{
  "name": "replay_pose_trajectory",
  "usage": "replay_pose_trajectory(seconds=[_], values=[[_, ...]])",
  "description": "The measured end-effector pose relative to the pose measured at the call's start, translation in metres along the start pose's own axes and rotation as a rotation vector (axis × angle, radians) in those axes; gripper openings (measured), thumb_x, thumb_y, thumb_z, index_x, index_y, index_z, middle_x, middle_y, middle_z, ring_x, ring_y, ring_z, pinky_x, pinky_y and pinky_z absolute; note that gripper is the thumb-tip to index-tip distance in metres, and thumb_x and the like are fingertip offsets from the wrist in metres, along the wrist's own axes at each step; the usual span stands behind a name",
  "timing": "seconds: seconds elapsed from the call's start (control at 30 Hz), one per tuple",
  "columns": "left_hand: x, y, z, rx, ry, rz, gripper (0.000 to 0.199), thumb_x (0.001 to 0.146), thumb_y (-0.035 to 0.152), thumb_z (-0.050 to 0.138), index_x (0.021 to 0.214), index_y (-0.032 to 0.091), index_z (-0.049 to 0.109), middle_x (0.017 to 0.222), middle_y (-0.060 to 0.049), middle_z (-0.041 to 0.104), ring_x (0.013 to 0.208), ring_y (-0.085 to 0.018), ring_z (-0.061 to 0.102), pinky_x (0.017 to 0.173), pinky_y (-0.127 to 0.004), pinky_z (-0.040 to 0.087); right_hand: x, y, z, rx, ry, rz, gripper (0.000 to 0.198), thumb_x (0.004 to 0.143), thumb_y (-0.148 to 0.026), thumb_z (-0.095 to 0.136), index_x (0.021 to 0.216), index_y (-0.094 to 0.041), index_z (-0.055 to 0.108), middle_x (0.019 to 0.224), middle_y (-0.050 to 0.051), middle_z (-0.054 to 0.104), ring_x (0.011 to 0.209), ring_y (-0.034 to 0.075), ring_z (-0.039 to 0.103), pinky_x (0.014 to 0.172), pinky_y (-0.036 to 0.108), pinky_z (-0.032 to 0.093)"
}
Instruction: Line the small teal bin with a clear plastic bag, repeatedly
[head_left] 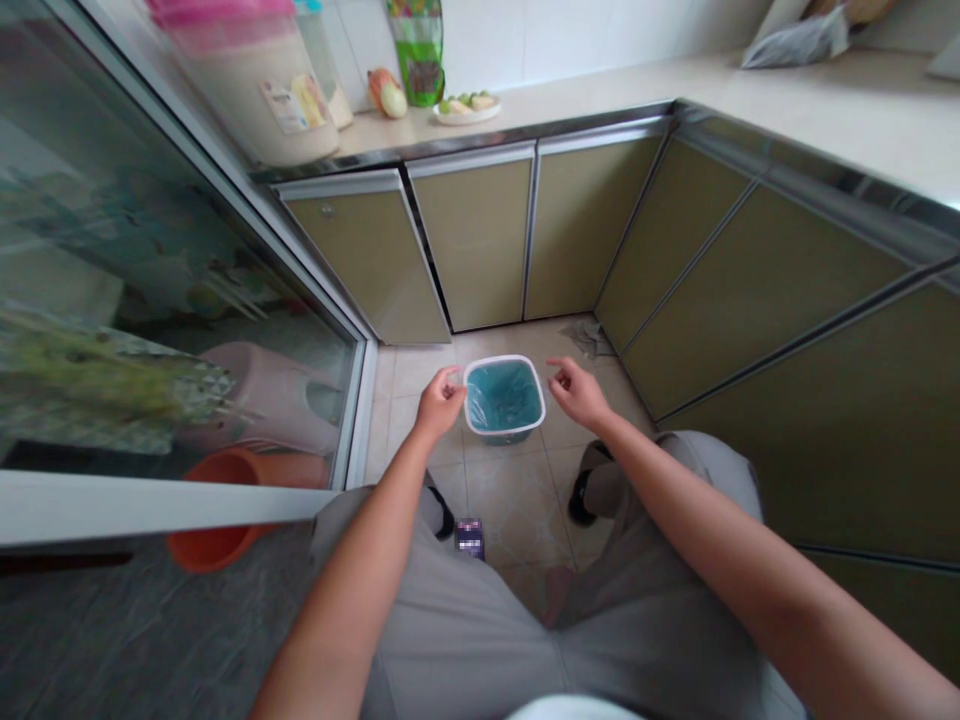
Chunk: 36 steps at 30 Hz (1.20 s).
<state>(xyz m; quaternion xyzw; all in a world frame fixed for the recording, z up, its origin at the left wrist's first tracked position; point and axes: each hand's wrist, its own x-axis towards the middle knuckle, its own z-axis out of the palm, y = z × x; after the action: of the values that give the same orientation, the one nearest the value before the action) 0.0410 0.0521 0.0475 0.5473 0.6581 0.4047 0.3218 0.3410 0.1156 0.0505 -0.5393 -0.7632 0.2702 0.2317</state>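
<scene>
A small trash bin (504, 437) with a white rim and blue-green inside stands on the tiled floor between my feet. A clear plastic bag (499, 400) lines it. At the bin's left side is my left hand (440, 402), thumb and forefinger apart, close to the rim; I cannot tell whether it touches. To the right of the bin, just off the rim, my right hand (579, 392) has its forefinger stretched out and the other fingers curled. Nothing shows in either hand.
Cabinets (472, 240) enclose the far and right sides beneath a countertop (585, 95) with a large container (247, 100), a plate (466, 112) and a green pouch (418, 60). A glass sliding door (225, 250) is on the left. A small dark box (469, 538) lies near my foot.
</scene>
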Motion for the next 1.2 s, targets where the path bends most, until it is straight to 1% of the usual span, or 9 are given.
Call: replay_pose_trajectory(seconds=[0.03, 0.13, 0.2, 0.27, 0.4, 0.6, 0.77, 1.03, 1.2], values=[[-0.008, -0.02, 0.003, 0.178, -0.107, -0.116, 0.047, 0.086, 0.027, 0.069, 0.132, 0.02, 0.066, 0.08, -0.001, 0.069, 0.069, -0.014, 0.06, 0.071, -0.025, 0.048, -0.006, 0.009, 0.01, -0.099, -0.133, 0.042, 0.043, 0.094, -0.03, 0.058, 0.136, -0.023, 0.064, 0.094, 0.005, 0.075, 0.078, 0.018, 0.066, 0.072, 0.026, 0.048], [-0.029, -0.064, 0.016, 0.578, -0.612, -0.356, 0.034, 0.081, 0.03, 0.074, 0.114, 0.02, 0.074, 0.085, -0.003, 0.074, 0.079, -0.018, 0.068, 0.077, -0.026, 0.05, -0.022, 0.029, 0.041, -0.279, -0.618, 0.007, 0.024, 0.091, -0.026, 0.062, 0.111, -0.023, 0.076, 0.101, 0.006, 0.077, 0.09, 0.02, 0.069, 0.075, 0.025, 0.047], [-0.039, -0.081, 0.025, 0.655, -0.737, -0.414, 0.034, 0.085, 0.032, 0.07, 0.116, 0.019, 0.073, 0.088, -0.004, 0.076, 0.082, -0.019, 0.071, 0.078, -0.027, 0.052, -0.026, 0.036, 0.059, -0.327, -0.778, -0.03, 0.021, 0.091, -0.024, 0.062, 0.104, -0.022, 0.078, 0.107, 0.007, 0.077, 0.096, 0.021, 0.07, 0.078, 0.025, 0.048], [-0.047, -0.091, 0.034, 0.681, -0.73, -0.426, 0.038, 0.088, 0.032, 0.066, 0.123, 0.019, 0.07, 0.097, -0.006, 0.078, 0.088, -0.021, 0.072, 0.08, -0.028, 0.053, -0.027, 0.038, 0.072, -0.372, -0.781, 0.005, 0.023, 0.092, -0.025, 0.06, 0.105, -0.021, 0.078, 0.111, 0.009, 0.077, 0.1, 0.023, 0.07, 0.081, 0.027, 0.048], [-0.053, -0.1, 0.043, 0.701, -0.739, -0.394, 0.048, 0.089, 0.033, 0.065, 0.135, 0.02, 0.064, 0.124, -0.01, 0.074, 0.11, -0.023, 0.07, 0.092, -0.029, 0.052, -0.021, 0.04, 0.081, -0.362, -0.665, 0.031, 0.029, 0.095, -0.029, 0.056, 0.115, -0.021, 0.075, 0.113, 0.01, 0.076, 0.103, 0.024, 0.069, 0.083, 0.028, 0.048], [-0.052, -0.102, 0.054, 0.671, -0.776, -0.325, 0.07, 0.09, 0.038, 0.065, 0.155, 0.021, 0.046, 0.14, -0.012, 0.066, 0.13, -0.026, 0.062, 0.106, -0.033, 0.046, -0.028, 0.044, 0.095, -0.383, -0.554, 0.009, 0.039, 0.095, -0.027, 0.053, 0.131, -0.022, 0.066, 0.132, 0.013, 0.066, 0.109, 0.024, 0.067, 0.089, 0.03, 0.048], [-0.052, -0.098, 0.066, 0.626, -0.819, -0.287, 0.08, 0.09, 0.038, 0.063, 0.163, 0.022, 0.034, 0.139, -0.012, 0.067, 0.13, -0.027, 0.062, 0.106, -0.033, 0.047, -0.036, 0.044, 0.113, -0.391, -0.585, -0.003, 0.048, 0.094, -0.021, 0.051, 0.141, -0.023, 0.059, 0.143, 0.013, 0.057, 0.115, 0.024, 0.065, 0.095, 0.031, 0.047], [-0.057, -0.096, 0.066, 0.707, -0.876, -0.312, 0.091, 0.087, 0.038, 0.065, 0.166, 0.026, 0.023, 0.156, -0.014, 0.051, 0.141, -0.03, 0.053, 0.112, -0.038, 0.043, -0.027, 0.041, 0.127, -0.415, -0.608, 0.038, 0.049, 0.094, -0.014, 0.046, 0.14, -0.025, 0.061, 0.136, 0.013, 0.062, 0.116, 0.027, 0.065, 0.092, 0.034, 0.049], [-0.059, -0.095, 0.066, 0.703, -0.889, -0.317, 0.095, 0.087, 0.039, 0.064, 0.167, 0.027, 0.014, 0.156, -0.016, 0.049, 0.141, -0.031, 0.053, 0.111, -0.04, 0.044, -0.024, 0.042, 0.13, -0.425, -0.62, 0.034, 0.051, 0.093, -0.011, 0.047, 0.139, -0.025, 0.063, 0.136, 0.014, 0.064, 0.118, 0.028, 0.065, 0.093, 0.035, 0.049]])
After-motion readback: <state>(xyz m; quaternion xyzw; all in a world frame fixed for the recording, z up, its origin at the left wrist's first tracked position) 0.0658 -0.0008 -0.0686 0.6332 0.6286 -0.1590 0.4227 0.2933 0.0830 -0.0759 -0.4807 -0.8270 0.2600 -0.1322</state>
